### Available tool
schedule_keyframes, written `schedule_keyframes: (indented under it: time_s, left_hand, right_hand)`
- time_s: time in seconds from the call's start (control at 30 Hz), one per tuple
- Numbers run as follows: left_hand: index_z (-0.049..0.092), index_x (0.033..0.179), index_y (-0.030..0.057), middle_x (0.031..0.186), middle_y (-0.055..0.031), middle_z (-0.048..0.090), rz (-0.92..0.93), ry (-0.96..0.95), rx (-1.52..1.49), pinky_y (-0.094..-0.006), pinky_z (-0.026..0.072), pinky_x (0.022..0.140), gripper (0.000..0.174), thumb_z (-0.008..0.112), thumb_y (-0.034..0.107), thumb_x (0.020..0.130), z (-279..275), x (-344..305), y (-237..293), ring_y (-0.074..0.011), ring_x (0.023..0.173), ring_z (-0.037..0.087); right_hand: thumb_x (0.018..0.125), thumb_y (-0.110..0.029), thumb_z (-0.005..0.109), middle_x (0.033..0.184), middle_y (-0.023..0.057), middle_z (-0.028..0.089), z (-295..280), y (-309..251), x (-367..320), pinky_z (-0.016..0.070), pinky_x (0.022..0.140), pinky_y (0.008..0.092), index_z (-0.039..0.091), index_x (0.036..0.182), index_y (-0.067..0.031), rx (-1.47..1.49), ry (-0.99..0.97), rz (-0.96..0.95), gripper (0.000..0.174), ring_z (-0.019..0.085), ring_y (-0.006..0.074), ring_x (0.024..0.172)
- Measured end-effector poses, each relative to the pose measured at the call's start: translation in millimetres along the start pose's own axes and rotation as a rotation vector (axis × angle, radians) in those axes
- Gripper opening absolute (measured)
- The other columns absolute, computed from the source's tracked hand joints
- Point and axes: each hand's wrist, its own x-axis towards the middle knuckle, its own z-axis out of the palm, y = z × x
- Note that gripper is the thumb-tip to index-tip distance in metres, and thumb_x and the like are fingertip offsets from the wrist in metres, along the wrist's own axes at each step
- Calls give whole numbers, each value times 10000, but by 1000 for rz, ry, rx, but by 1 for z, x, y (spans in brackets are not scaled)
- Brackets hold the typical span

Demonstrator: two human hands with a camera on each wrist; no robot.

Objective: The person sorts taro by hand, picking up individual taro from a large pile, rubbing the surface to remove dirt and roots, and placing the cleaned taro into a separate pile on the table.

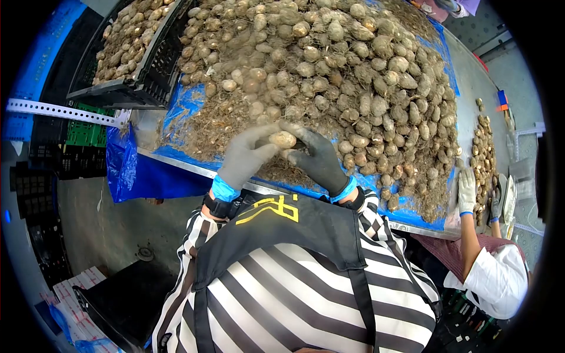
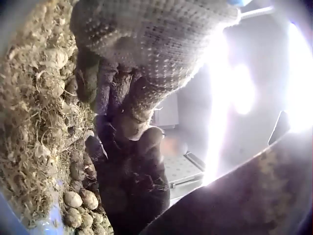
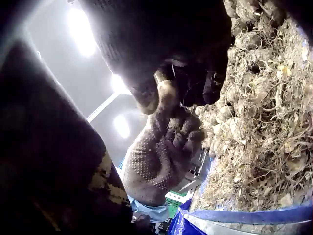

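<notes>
A small peeled-looking taro is held between both hands, over the near edge of the heap. My left hand, in a grey knit glove with a blue cuff, grips it from the left with thumb and fingers. From the other side my right hand, in a darker glove, pinches it with curved fingers. The fingertips of the two hands meet around it. In the left wrist view the gloved fingers hide most of the taro. A big heap of hairy taros rises just beyond the hands, with loose root fibres under and beside them.
A black crate full of taros stands at the far left. Blue plastic sheeting covers the table and hangs over its edge. To the right, another person's gloved hand is beside a row of taros. A perforated metal bar juts in left.
</notes>
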Motion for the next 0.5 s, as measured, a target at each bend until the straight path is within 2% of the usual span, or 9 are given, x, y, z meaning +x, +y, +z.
schedule_keyframes:
  time_s: [0.1, 0.2, 0.3, 0.4, 0.5]
  left_hand:
    - [618, 1233, -15, 1089, -56, 659, 68, 21, 112, -256, 506, 825, 442, 681, 25, 798, 4, -1, 4, -101, 943, 617]
    - [661, 1175, 58, 1033, -48, 663, -29, 23, 114, -262, 529, 783, 394, 720, 30, 787, 12, -4, 1, -125, 897, 654]
    - [664, 1146, 63, 1035, -54, 654, 13, 58, 132, -284, 528, 790, 391, 736, 14, 765, 14, -2, -5, -140, 913, 649]
    - [651, 1096, 4, 1065, -73, 668, 339, 9, 478, -329, 504, 885, 415, 740, -37, 693, 15, -6, 5, -188, 1014, 631]
    - [648, 1108, 21, 1124, -93, 654, 417, 0, 319, -340, 489, 923, 436, 738, -30, 685, 12, -3, 0, -217, 1059, 620]
  right_hand:
    - [816, -80, 686, 1050, 139, 657, 0, -16, 1, 508, 830, 314, 625, 1245, -63, -14, 21, 134, 434, 645, 220, 966]
    - [836, -90, 669, 958, 115, 665, 4, -2, 1, 509, 770, 304, 661, 1103, -12, 109, 155, 146, 278, 644, 176, 887]
    - [860, -97, 641, 915, 97, 674, 7, 3, 5, 502, 714, 304, 657, 978, 23, 46, 161, 37, 168, 635, 154, 813]
    - [861, -104, 626, 913, 104, 682, 5, 2, 13, 496, 716, 318, 654, 933, 18, 67, 202, 222, 144, 639, 170, 819]
    - [859, -110, 628, 908, 103, 687, -3, 9, 19, 495, 734, 310, 668, 952, -7, 54, 181, 292, 145, 633, 169, 835]
